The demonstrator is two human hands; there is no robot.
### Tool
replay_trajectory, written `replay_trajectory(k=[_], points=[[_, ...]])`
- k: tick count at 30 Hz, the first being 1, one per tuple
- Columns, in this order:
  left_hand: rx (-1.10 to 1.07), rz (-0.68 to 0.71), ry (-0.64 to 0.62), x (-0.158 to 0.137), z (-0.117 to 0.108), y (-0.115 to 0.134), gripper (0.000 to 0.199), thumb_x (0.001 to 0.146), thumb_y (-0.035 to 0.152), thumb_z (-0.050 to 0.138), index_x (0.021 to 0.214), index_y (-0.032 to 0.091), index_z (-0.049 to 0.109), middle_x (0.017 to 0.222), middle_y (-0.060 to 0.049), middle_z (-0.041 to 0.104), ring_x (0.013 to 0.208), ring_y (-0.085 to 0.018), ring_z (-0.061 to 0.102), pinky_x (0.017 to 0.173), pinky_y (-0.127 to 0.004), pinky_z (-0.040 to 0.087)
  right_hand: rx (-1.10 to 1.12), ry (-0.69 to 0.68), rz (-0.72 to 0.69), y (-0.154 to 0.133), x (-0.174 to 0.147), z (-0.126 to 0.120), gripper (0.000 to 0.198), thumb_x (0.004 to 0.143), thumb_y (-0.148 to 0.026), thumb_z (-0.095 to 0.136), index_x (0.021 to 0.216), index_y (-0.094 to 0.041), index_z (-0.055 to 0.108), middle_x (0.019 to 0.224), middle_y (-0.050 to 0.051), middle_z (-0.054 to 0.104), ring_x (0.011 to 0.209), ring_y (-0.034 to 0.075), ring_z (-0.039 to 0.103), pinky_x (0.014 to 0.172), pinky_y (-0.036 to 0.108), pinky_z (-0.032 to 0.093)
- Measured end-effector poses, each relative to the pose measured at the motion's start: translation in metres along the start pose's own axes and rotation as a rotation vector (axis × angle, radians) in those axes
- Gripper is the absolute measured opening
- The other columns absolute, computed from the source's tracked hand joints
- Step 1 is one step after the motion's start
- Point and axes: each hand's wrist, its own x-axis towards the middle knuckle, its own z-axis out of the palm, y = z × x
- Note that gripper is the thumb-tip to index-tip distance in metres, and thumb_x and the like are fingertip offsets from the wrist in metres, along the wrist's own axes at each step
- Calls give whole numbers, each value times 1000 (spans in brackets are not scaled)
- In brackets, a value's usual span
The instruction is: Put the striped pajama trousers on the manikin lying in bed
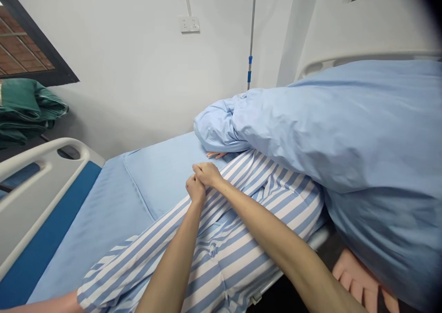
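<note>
Blue-and-white striped trousers (241, 253) cover the legs of a figure lying on the bed; whether it is a person or a manikin I cannot tell. My left hand (195, 188) is closed at the far edge of the trousers, over the thigh. Right beside it and touching it, my right hand (208, 173) is closed too. Both fists appear to grip the striped cloth, though the fingertips are hidden. A light blue quilt (311, 129) lies over the figure's upper body. From under it show the fingertips of a hand (216, 155), just beyond my fists.
Another hand of the figure (359, 276) hangs past the bed's near side. A footboard (72, 147) bounds the bed on the left, with green folded cloth (27, 110) behind it. An IV pole (252, 41) and a wall socket (189, 24) are at the back.
</note>
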Motion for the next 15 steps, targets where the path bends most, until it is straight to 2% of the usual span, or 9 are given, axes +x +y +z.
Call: replay_trajectory(k=[3, 8, 12, 15], points=[[14, 45, 33, 0, 2, -2, 30, 70, 34, 36, 46, 17, 33, 44, 5, 28, 47, -6, 27, 46, -21, 22, 10, 61, 28, 14, 1, -2, 43, 84, -32, 28, 58, -15, 58, 56, 1, 55, 52, 8, 41, 52, 21, 23], [11, 63, -1, 0, 2, 1, 31, 69, 34, 37, 44, 17, 35, 41, 5, 31, 45, -7, 31, 46, -21, 26, 66, 151, 47, 35, -9, 6, 45, 84, -34, 27, 53, -15, 53, 50, -1, 49, 50, 7, 37, 51, 20, 22], [-183, -46, -81, 10, 6, 23, 28, 66, 34, 40, 44, 18, 33, 37, 6, 30, 37, -6, 28, 41, -21, 26, 123, 171, 68, 36, -8, 5, 46, 85, -36, 25, 54, -15, 52, 51, -2, 49, 51, 8, 39, 51, 20, 23], [-283, -109, -61, 15, 16, 36, 26, 65, 34, 38, 45, 19, 30, 36, 7, 27, 35, -6, 26, 38, -21, 24, 152, 175, 96, 36, -5, 3, 47, 85, -38, 24, 54, -16, 53, 52, -1, 50, 52, 8, 40, 51, 19, 24]])
